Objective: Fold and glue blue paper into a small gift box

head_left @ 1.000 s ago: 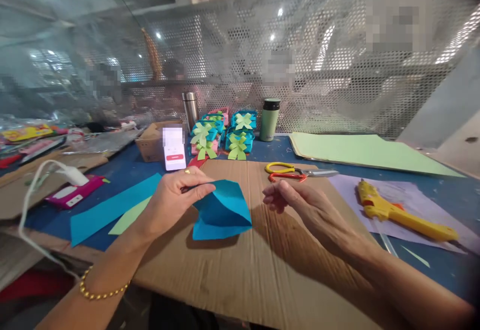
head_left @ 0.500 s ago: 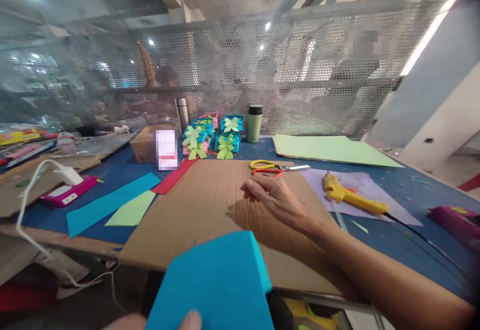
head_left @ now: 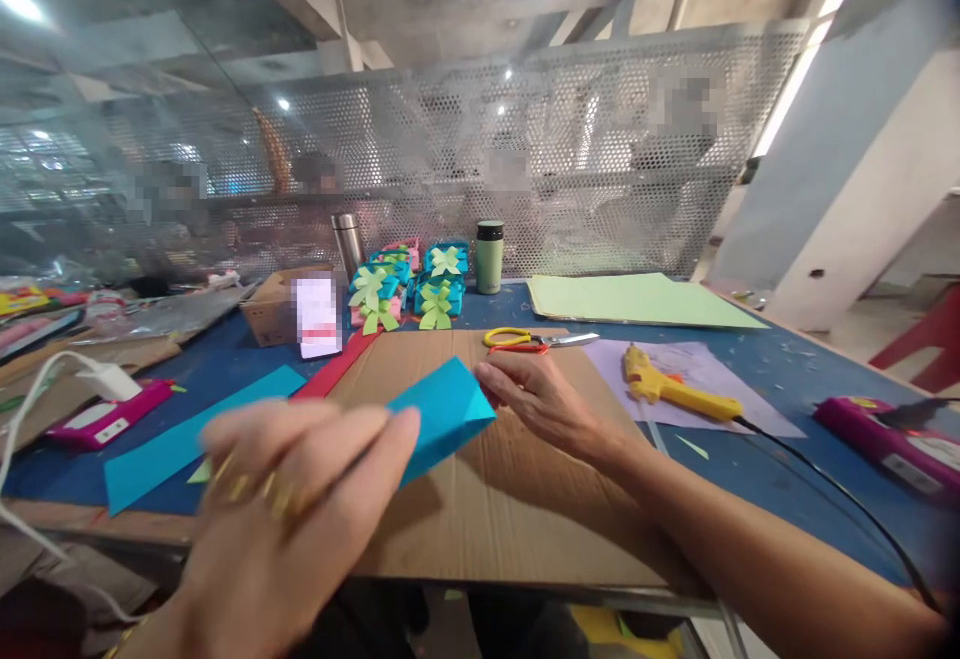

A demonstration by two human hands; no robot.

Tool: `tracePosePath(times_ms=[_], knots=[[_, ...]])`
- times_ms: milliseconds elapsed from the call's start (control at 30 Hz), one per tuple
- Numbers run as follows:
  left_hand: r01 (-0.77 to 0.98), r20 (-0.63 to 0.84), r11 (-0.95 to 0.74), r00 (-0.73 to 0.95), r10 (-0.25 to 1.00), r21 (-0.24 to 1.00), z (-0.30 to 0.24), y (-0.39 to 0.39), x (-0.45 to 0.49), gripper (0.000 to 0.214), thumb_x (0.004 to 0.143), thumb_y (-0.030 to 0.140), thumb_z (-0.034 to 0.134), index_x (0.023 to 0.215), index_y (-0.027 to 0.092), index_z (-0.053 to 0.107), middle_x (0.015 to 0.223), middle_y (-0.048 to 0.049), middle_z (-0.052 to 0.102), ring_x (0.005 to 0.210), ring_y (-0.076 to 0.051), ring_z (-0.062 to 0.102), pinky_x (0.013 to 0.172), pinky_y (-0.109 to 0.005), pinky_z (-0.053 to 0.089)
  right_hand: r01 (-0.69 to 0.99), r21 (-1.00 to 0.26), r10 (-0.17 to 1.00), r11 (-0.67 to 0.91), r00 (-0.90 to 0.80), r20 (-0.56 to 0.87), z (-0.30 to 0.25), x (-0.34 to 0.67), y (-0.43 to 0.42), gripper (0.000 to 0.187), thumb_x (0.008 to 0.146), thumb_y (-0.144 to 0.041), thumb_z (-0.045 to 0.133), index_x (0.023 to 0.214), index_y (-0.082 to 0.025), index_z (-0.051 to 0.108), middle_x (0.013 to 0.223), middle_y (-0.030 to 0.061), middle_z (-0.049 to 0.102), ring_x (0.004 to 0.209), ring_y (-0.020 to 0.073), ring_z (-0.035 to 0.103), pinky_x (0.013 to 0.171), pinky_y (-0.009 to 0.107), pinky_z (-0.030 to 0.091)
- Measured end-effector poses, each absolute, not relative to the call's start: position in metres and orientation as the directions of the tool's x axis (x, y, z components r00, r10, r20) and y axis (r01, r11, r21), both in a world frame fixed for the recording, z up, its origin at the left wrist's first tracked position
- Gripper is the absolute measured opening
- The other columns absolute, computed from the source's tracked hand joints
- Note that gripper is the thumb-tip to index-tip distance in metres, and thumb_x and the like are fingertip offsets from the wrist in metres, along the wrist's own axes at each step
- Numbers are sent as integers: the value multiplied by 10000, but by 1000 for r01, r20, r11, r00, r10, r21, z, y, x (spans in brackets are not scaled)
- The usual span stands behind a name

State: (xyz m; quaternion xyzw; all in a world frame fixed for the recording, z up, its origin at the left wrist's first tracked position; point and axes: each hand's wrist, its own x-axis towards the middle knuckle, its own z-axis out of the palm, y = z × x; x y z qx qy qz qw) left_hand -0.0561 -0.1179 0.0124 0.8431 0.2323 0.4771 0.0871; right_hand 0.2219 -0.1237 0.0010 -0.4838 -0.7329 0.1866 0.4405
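Blue paper [head_left: 442, 414], farther forward (folded)

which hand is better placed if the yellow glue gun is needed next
Probably the right hand: it is nearer the yellow glue gun, while the left hand holds the folded blue paper. Whether the right one touches the paper is unclear.

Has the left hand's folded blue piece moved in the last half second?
Yes: judged against the cardboard sheet, the folded blue piece has gone forward, from the sheet's near edge toward its middle, close to the right hand.
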Motion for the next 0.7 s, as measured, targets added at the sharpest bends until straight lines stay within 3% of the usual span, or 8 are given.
tracePosePath(times_ms=[100,167,233,400,567,700], knots=[[226,695,-806,414,587,546,45,-91,-10,148,865,335,658,849,209,734,847,-33,721,781,-179,618,694,-282,505,507,-742,868,439,-25,496,9,230,-122,385,995,-396,459,696,-178,564,668,-11,566,604,105,521,576,220,401],[122,483,-660,586,650,741,55,-69,17,171,845,355,680,838,190,724,786,-18,708,736,-164,616,665,-266,500,484,-764,861,427,42,507,12,237,-120,400,998,-438,445,724,-176,576,678,-4,568,612,113,526,572,225,411],[87,323,-518,691,646,851,53,-48,37,195,820,370,695,812,176,716,760,-19,700,737,-166,621,669,-267,498,449,-791,864,416,76,498,13,243,-119,453,1008,-487,399,756,-172,606,697,9,585,637,127,541,595,239,431],[147,288,-570,746,601,808,30,-23,57,215,777,416,724,814,206,749,789,-15,703,748,-176,613,683,-279,482,428,-830,906,357,59,420,13,248,-122,503,980,-564,423,725,-176,615,741,11,590,725,151,533,688,272,430],[184,270,-570,739,618,801,20,-26,50,204,830,363,662,791,176,733,756,-5,680,711,-152,569,633,-248,425,455,-841,950,292,-34,311,1,246,-114,358,872,-514,604,765,-173,614,746,1,540,684,139,468,611,263,379],[212,175,-491,758,628,845,15,-27,48,190,837,327,651,810,156,728,750,1,668,709,-138,547,630,-235,405,478,-851,974,218,-60,216,-17,244,-105,358,831,-472,634,660,-190,494,663,-37,411,602,110,363,525,243,311]])
